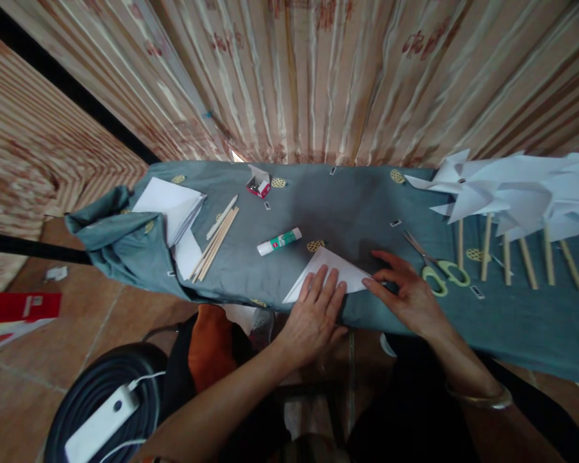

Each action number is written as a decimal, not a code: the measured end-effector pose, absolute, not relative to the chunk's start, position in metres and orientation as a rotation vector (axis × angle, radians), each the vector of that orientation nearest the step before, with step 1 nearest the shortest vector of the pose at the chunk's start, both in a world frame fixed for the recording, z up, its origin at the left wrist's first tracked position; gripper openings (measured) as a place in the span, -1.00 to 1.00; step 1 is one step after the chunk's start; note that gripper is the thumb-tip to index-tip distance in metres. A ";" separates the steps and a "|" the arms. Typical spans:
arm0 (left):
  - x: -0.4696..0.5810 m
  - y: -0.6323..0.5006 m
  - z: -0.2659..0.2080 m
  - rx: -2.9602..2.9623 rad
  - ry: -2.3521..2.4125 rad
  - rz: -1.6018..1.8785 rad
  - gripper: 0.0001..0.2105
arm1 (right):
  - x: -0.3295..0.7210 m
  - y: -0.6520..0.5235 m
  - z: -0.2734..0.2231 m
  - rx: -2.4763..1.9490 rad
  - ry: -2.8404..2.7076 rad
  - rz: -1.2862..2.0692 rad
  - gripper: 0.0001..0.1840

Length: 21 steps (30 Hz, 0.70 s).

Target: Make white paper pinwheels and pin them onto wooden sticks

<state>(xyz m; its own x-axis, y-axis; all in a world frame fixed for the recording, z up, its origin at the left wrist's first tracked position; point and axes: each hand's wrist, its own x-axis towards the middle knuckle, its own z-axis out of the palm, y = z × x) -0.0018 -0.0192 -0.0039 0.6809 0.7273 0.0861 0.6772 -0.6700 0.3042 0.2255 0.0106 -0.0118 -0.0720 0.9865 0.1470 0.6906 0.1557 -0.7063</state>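
A sheet of white paper (350, 273), folded into a triangle, lies at the front edge of the cloth-covered table. My left hand (316, 315) rests flat on it with the fingers stretched out. At the paper's right corner, my right hand (403, 292) pinches the tip between thumb and fingers. Just beyond the paper lies a glue stick (280, 242) with its cap on. Scissors with green handles (437, 267) rest to the right of my right hand, blades pointing away and slightly apart.
White paper pinwheels (516, 193) on wooden sticks lie along the right side. On the left are stacked paper sheets (168, 202), several wooden sticks (217, 244) and a white pen (222, 217). A small open red box (259, 182) stands farther back. A curtain (318, 83) hangs behind the table.
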 end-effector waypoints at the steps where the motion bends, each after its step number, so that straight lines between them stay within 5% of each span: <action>1: -0.002 -0.019 -0.005 2.642 1.137 0.288 -0.26 | 0.225 0.011 -0.013 -1.603 -1.818 0.616 -0.60; 21: -0.002 -0.011 -0.002 2.591 1.242 0.144 -0.18 | 0.211 0.021 -0.019 -1.641 -1.796 0.464 -0.50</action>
